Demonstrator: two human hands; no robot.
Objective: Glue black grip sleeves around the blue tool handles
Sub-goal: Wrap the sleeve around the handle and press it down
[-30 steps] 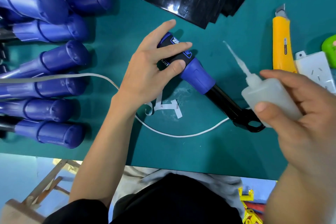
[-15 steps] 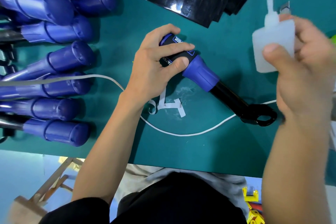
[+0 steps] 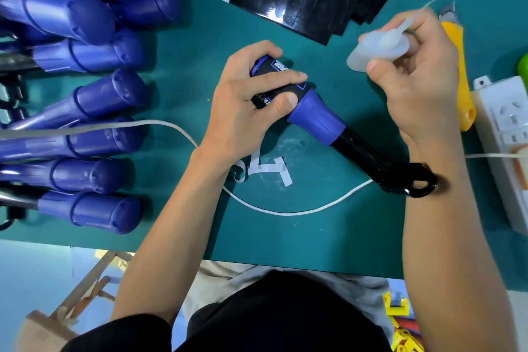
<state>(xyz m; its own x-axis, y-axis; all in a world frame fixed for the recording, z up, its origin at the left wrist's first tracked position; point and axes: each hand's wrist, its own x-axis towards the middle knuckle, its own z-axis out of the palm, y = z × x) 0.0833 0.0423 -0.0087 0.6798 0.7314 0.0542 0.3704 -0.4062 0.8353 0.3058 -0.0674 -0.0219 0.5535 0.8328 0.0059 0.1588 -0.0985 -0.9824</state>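
Your right hand (image 3: 423,88) has swung the translucent white plastic glue bottle (image 3: 374,51) down to just up-right of the blue plastic tool handle (image 3: 314,120), with its fingers curled round it and the nozzle blurred. Your left hand (image 3: 243,111) grips the printed black grip sleeve (image 3: 281,90) on that handle's butt end. Ease off early and the seam, hidden beneath your fingers, may lift.
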